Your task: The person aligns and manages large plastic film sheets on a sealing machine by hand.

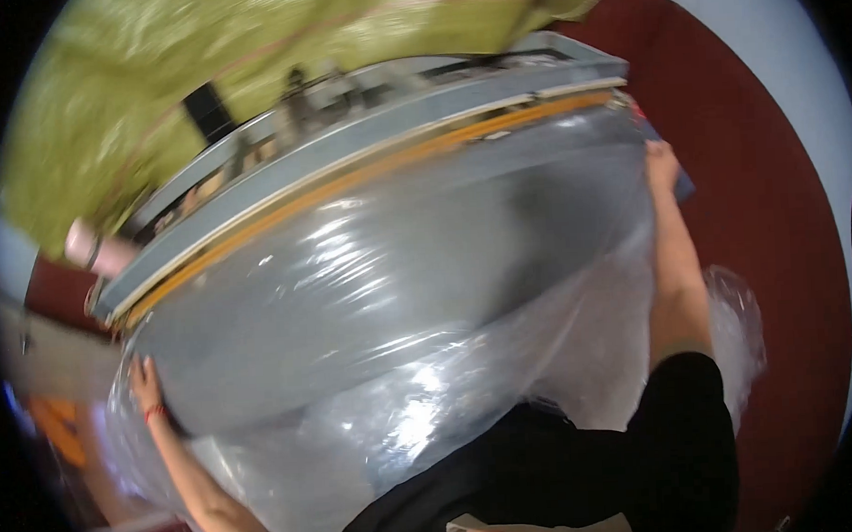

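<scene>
Right hand clutching shiny, crinkly clear plastic film at 2 o'clock; left hand on it at 8; can't tell its grip

Before me, glossy clear plastic film, finely creased; smooth, metal-looking grey frame; shiny, plastic-like yellow-green sheeting; matt black cloth shirt.

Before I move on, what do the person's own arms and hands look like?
The left hand and right hand are ungloved. A narrow red band is at the left wrist; none shows at the right. The forearms are uncovered below short black sleeves with a paler edge.
</scene>
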Tool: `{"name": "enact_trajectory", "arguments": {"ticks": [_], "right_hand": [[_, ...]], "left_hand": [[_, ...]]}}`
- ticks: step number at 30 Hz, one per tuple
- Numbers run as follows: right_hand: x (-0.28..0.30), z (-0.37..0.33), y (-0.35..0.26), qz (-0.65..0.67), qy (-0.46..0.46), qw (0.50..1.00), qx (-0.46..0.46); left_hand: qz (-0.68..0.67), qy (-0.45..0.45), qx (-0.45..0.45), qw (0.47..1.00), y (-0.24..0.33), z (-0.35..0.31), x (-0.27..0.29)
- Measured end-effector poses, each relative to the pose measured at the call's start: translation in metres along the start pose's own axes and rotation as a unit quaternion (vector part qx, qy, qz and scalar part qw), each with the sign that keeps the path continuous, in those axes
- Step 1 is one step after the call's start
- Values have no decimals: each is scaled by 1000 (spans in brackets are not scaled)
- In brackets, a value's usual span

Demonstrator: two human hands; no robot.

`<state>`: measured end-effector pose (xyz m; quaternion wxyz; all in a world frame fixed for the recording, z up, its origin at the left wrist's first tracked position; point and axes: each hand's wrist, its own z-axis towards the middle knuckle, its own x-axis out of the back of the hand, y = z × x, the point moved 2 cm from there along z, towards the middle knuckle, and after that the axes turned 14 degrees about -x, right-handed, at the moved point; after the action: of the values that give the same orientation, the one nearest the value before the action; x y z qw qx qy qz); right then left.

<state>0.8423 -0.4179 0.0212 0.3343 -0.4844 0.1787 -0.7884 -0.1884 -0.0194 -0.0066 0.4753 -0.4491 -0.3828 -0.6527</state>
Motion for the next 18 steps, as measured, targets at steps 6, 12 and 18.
{"name": "enact_trajectory", "arguments": {"ticks": [6,12,18], "right_hand": [[4,0,-8,-7,4,999,-52],[7,-2,-9,66,-71,992,-86],[3,3,-3,83,-128,981,-122]], "left_hand": [[32,143,103,984,9,26,25],[-441,170,-85,877,308,19,68],[-577,-411,-532,463,636,-143,112]]}}
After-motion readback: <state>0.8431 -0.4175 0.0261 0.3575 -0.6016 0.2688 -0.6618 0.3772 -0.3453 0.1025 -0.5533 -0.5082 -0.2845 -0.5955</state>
